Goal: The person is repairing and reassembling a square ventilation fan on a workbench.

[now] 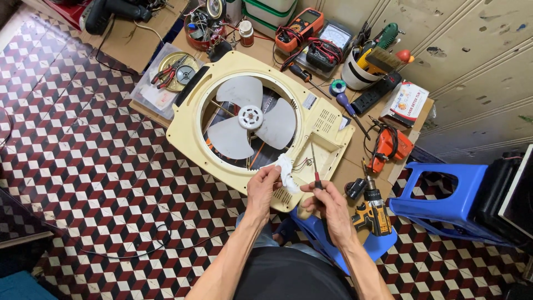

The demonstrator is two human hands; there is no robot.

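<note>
we find the cream box fan housing [311, 125] lying flat on a cardboard-covered work surface [139, 41], its grey three-blade impeller [250, 118] exposed with no grille over it. the near corner of the housing overhangs toward the person.

the left hand [264, 186] is pinched closed on a small white part [285, 169], apparently a bit of plastic or wrapped component, held just above the housing's near corner. the right hand [327, 203] is closed around a thin red-handled screwdriver [315, 166], shaft pointing up and away over the open control corner, where loose thin wires [302, 164] show. we cannot tell whether the white part is attached to those wires.

risks noted, as judgement:
- the screwdriver tip stands close to the bare wires; a slip could nick insulation or pull a lead loose.
- the white part is held by fingertips only; if dropped it could fall into the housing or onto the patterned tile floor [83, 166], where it would be hard to spot.
- the yellow cordless drill [371, 211] rests just beside the right wrist on a blue stool [333, 239]; an elbow movement could knock it off.
- the housing's overhang leaves it prone to tipping under downward pressure.
</note>
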